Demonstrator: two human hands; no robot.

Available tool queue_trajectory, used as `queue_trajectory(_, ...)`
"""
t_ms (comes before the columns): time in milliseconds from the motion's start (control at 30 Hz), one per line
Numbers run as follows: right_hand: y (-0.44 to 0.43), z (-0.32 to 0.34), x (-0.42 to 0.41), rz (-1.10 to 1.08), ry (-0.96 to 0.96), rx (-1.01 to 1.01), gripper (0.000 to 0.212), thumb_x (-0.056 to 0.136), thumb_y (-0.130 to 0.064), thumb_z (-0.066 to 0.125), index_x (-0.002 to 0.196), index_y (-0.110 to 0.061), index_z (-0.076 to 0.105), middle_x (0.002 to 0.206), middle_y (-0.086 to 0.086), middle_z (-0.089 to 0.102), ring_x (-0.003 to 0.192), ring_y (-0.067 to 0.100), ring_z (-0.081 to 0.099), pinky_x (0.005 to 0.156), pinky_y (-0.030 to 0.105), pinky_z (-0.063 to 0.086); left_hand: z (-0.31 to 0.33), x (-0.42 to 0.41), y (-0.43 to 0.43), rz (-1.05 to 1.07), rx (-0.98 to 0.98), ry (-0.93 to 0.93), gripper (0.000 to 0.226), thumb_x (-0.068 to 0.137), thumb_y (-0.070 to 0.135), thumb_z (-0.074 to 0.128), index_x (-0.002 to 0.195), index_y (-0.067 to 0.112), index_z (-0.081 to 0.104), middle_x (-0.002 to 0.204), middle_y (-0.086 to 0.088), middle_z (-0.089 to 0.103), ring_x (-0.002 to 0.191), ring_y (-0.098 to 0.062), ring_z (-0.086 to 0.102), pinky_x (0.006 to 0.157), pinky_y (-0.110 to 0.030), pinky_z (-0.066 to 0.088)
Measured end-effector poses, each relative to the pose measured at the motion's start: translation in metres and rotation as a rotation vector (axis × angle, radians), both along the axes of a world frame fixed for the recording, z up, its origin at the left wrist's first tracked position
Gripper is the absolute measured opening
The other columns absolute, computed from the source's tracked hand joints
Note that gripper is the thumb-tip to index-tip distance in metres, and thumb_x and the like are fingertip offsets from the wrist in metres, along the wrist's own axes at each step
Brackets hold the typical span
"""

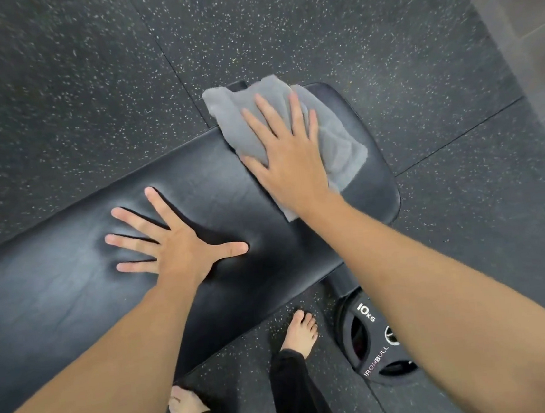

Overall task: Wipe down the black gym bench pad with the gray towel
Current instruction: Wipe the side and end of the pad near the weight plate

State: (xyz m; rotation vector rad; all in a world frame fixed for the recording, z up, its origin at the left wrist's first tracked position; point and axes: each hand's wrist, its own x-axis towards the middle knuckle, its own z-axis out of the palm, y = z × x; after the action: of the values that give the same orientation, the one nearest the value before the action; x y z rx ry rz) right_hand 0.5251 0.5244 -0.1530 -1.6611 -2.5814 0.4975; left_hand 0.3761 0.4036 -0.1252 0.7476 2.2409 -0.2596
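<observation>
**On the bench pad: two flat hands, one towel**

Atop the black bench pad (81,287), the right hand (290,160) lies flat with fingers spread wide, pressing the gray towel (334,139) onto the pad's rounded end. The left hand (174,247) rests palm-down on bare vinyl nearer the pad's middle, fingers splayed, gripping nothing. Below the pad's near edge stand two bare feet (301,332), and a black 10 kg weight plate (369,340) lies on the speckled rubber floor (51,95).

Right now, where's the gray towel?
Head view, upper centre: gray towel lies flat at the bench pad's right end, under the right hand.
</observation>
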Motion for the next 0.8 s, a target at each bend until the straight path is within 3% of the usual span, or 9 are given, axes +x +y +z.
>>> queue_trajectory(167,-0.109,0.002,0.026,-0.100,-0.006,-0.028,0.069,0.097,-0.051,0.044,0.161,-0.030,0.027,0.172,-0.004,0.014,0.158,0.040,0.000,0.125,0.062,0.006,0.002,-0.002,-0.001,-0.006,0.017,-0.029,0.177,0.034,0.074,0.088,0.146,0.029,-0.042,0.152,-0.025,-0.045,0.141,-0.055,-0.035,0.107,-0.078,-0.009)
queue_trajectory(267,-0.157,0.000,0.031,-0.010,-0.041,-0.032,0.071,0.096,-0.046,0.045,0.162,-0.028,0.026,0.172,-0.001,0.013,0.158,0.040,0.001,0.125,0.063,0.006,0.002,-0.002,-0.003,0.013,0.040,-0.037,0.174,0.038,0.072,0.089,0.147,0.031,-0.041,0.151,-0.024,-0.047,0.139,-0.054,-0.038,0.106,-0.078,-0.012)
queue_trajectory(433,-0.121,0.002,0.054,0.253,-0.025,-0.023,0.069,0.098,-0.054,0.042,0.161,-0.030,0.027,0.171,-0.004,0.018,0.159,0.034,0.007,0.126,0.057,0.011,0.006,-0.006,-0.011,-0.005,0.129,-0.101,0.171,0.039,0.077,0.085,0.148,0.031,-0.040,0.149,-0.025,-0.049,0.137,-0.056,-0.040,0.104,-0.079,-0.013)
queue_trajectory(567,-0.078,0.008,0.045,0.015,0.039,-0.081,0.072,0.097,-0.063,0.032,0.162,-0.034,0.022,0.172,-0.009,0.010,0.159,0.027,-0.002,0.128,0.054,0.002,0.002,-0.020,-0.046,-0.249,0.267,-0.106,0.142,0.062,0.090,0.060,0.154,0.029,-0.030,0.153,-0.024,-0.045,0.136,-0.060,-0.037,0.109,-0.073,-0.017)
queue_trajectory(667,-0.094,0.007,0.013,-0.145,0.054,-0.075,0.075,0.096,-0.065,0.030,0.163,-0.032,0.020,0.173,-0.009,0.007,0.159,0.028,-0.004,0.127,0.056,0.000,-0.007,-0.057,-0.105,-0.453,0.429,-0.025,0.115,0.079,0.085,0.046,0.160,0.029,-0.014,0.162,-0.015,-0.034,0.149,-0.046,-0.027,0.120,-0.065,-0.008)
queue_trajectory(800,-0.177,0.006,-0.050,-0.055,0.057,-0.060,0.073,0.098,-0.063,0.033,0.163,-0.030,0.022,0.173,-0.007,0.008,0.159,0.031,-0.002,0.126,0.060,0.002,-0.006,-0.153,-0.207,-0.242,0.430,0.071,0.118,0.070,0.089,0.041,0.162,0.028,0.000,0.166,-0.014,-0.024,0.153,-0.040,-0.018,0.121,-0.066,-0.001)
